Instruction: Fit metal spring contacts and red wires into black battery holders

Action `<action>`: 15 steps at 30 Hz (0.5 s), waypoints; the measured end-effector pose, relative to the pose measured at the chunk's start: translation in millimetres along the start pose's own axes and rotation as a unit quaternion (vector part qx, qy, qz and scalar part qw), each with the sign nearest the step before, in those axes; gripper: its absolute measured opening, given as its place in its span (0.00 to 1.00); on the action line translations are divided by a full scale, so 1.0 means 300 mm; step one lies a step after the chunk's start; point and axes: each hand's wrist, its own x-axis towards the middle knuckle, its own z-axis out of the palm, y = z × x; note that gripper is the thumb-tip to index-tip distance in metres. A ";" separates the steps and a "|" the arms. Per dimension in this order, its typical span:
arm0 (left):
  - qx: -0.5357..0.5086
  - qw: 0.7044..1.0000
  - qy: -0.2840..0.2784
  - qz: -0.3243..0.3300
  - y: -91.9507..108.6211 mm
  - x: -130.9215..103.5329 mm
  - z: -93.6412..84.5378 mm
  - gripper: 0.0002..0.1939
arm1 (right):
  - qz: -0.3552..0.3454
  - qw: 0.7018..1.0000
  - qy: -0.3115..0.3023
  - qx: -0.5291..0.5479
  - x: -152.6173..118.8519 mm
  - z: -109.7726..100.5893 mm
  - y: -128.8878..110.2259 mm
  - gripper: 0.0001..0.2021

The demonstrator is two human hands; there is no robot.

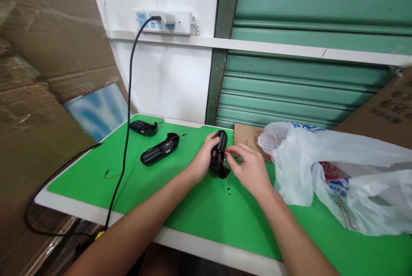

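Holding a black housing (219, 154) upright on the green table (199, 207), left hand (202, 160) grip wrapped round its left side, right hand (249, 168) grip pinching a thin red wire (225, 168) at its right edge

Plastic bag (341, 173) right of housing (219, 153) on table (199, 207)

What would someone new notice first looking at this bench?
Mid-table, the left hand grips a black casing while the right hand pinches its red wire. Two more casings lie to the left on the green mat. A white plastic bag sprawls at the right.
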 end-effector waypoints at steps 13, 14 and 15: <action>0.102 0.988 -0.019 0.110 -0.036 0.010 -0.019 0.27 | -0.041 0.998 0.043 -0.013 -0.013 0.046 0.006 0.07; 0.105 0.988 -0.018 0.114 -0.038 0.011 -0.019 0.27 | -0.042 0.998 0.044 -0.012 -0.014 0.048 0.007 0.07; 0.110 0.987 -0.019 0.119 -0.041 0.010 -0.020 0.27 | -0.044 0.998 0.046 -0.013 -0.015 0.049 0.008 0.07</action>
